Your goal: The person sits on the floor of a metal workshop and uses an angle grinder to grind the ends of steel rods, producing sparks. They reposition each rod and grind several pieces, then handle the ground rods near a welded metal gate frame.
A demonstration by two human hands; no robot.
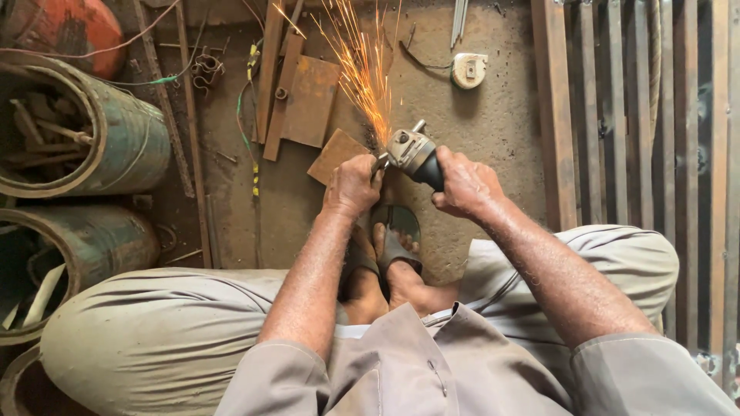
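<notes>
the person is squatting on a concrete floor (pixel 478 115), knees spread wide, and is working with an angle grinder (pixel 412 152) just in front of the sandalled feet (pixel 385 254). the right hand (pixel 465 185) is clamped around the grinder's dark body, fingers wrapped tight. the left hand (pixel 351 187) is closed into a fist just beside the grinder's head, pinching something small against the disc; the piece itself is too hidden to make out. the two hands are sitting close together, nearly touching at the tool. a fan of orange sparks (pixel 358 65) is shooting up and away from the disc toward the far side of the floor.

scrap is crowding the area right beyond the hands. a small rusty plate (pixel 333 156) is lying tilted just beside the left knuckles, and a larger rusty plate (pixel 310 102) is lying past it, overlapping some flat steel strips (pixel 271 85). the sparks are passing over the right edge of these. a round pale switch box (pixel 469 69) with a dark cable is lying farther off on the right. to the left, two rusted green drums (pixel 116 131) are lying on their sides, the upper one holding metal offcuts, with loose wires (pixel 250 115) trailing between them and the plates. along the right, a welded grille of steel bars (pixel 640 108) is standing close against the person's right knee.
</notes>
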